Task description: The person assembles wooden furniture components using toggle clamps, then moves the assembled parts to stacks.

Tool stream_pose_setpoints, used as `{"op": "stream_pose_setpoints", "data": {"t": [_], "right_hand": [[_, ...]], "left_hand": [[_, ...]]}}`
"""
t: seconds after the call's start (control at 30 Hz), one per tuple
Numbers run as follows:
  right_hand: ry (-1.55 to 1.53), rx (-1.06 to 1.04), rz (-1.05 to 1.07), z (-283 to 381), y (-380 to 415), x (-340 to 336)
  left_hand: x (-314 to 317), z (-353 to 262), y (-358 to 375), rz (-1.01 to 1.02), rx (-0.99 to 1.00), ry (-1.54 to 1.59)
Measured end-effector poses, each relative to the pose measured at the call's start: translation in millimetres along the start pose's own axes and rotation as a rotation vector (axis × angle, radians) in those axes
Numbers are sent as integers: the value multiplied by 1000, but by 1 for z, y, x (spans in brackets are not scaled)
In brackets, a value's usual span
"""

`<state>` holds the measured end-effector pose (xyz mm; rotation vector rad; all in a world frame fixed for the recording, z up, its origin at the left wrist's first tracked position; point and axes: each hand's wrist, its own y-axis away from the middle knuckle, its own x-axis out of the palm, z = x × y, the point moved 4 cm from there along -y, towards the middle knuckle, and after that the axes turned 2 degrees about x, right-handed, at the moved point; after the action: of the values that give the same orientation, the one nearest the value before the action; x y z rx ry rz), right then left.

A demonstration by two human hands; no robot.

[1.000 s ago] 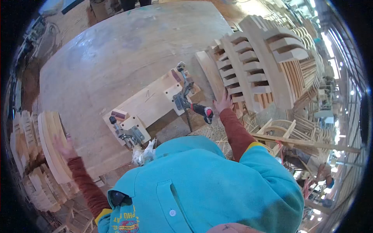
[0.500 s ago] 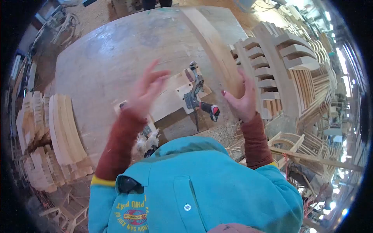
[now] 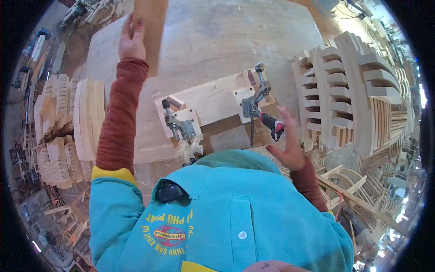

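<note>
My left hand (image 3: 132,41), arm stretched forward, grips the edge of a long wooden board (image 3: 153,31) at the far left of the table. My right hand (image 3: 291,149) is raised with fingers apart, close to the red and black handle (image 3: 272,123) of a toggle clamp (image 3: 249,107), and holds nothing. In front of me lies a wooden jig (image 3: 208,97) with a pencil mark on it. A second toggle clamp (image 3: 180,126) is fixed at its left end.
Stacks of shaped wooden parts (image 3: 331,90) stand to the right of the table (image 3: 226,41). More curved pieces (image 3: 88,122) are stacked on the left. Wooden frames (image 3: 349,186) lie at the lower right.
The board has gone from the right side of the table to the far left, now in my left hand. My right hand has drawn back toward me, open. My view has shifted.
</note>
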<state>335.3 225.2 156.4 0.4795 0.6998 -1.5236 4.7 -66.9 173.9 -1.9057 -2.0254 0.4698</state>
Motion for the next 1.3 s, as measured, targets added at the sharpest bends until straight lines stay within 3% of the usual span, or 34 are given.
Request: {"op": "stream_pose_setpoints", "data": {"t": [0.1,0.13,0.17,0.23,0.27,0.3,0.33,0.43,0.53,0.63,0.73,0.93,1.03,1.13,1.3], "right_hand": [[-177,-55,-315,-28,2,43],[-240,-55,-366,-30,-9,47],[-302,-58,-416,-31,-19,51],[-146,-47,-415,-22,-35,39],[-180,2,-388,-23,-34,39],[-213,51,-362,-23,-32,39],[-212,57,-340,-22,-32,36],[-345,104,-310,-18,-31,34],[-403,121,-296,-18,-33,34],[-375,151,-276,-19,-34,28],[-381,221,-258,-16,-34,25],[-484,328,-307,-13,-35,27],[-525,338,-314,-13,-33,28],[-568,299,-352,-18,-26,35],[-712,341,-154,-26,32,46]], "left_hand": [[-19,45,-2,129,-184,-539],[-13,75,4,240,-190,-400],[-14,108,11,389,-241,-564],[15,144,38,701,-228,-447],[24,181,53,835,-371,-486],[47,133,64,979,-407,-659],[58,160,84,1020,-490,-336],[72,200,112,1205,-540,-359],[80,182,126,1263,-669,-359],[80,174,137,1328,-635,-389],[78,188,150,1260,-716,-219],[72,208,151,1235,-701,-249],[72,200,155,1200,-797,-221],[77,183,150,1235,-687,-301],[76,192,154,1222,-791,-193]]}}
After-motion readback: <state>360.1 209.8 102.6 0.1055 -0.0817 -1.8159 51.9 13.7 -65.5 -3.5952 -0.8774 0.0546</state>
